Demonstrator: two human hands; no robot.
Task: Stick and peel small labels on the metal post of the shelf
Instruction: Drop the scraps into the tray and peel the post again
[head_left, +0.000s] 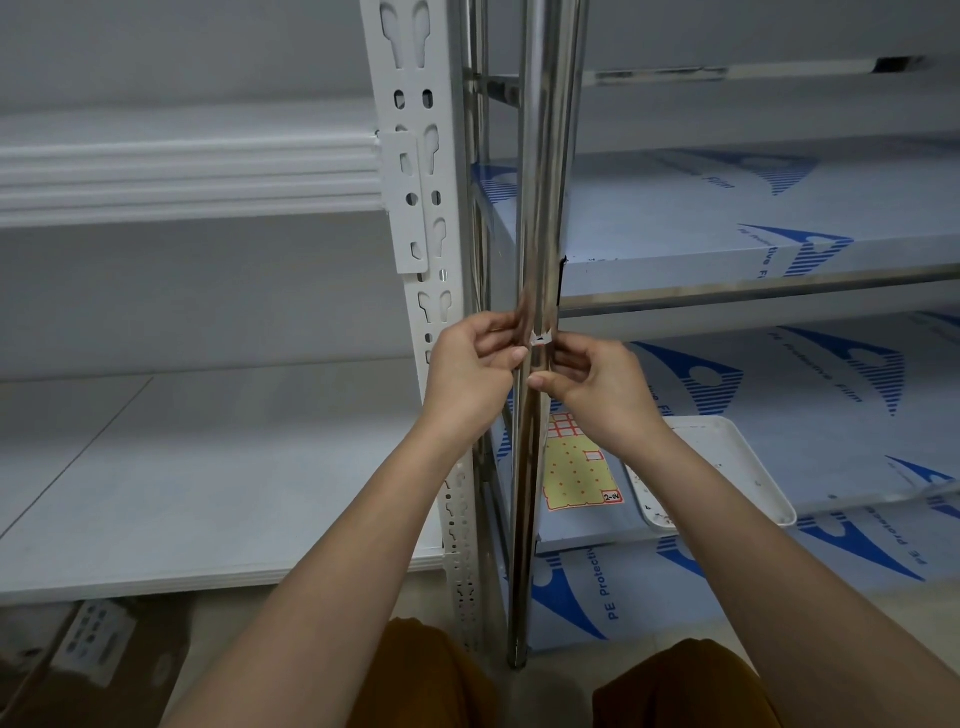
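Two hands meet at the shiny post (543, 208): the left hand (470, 374) and right hand (597, 387) each pinch a small white label (540, 339) stuck on its front. Below, a label sheet (574, 467) lies on the shelf (779, 364) beside a tray (737, 467).

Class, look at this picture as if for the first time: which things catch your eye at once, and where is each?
Two bare hands meet at the centre: the left hand and right hand pinch a small white label against the shiny metal post. Behind the right forearm, a yellow label sheet lies on the shelf's blue-printed protective film, beside a white tray.
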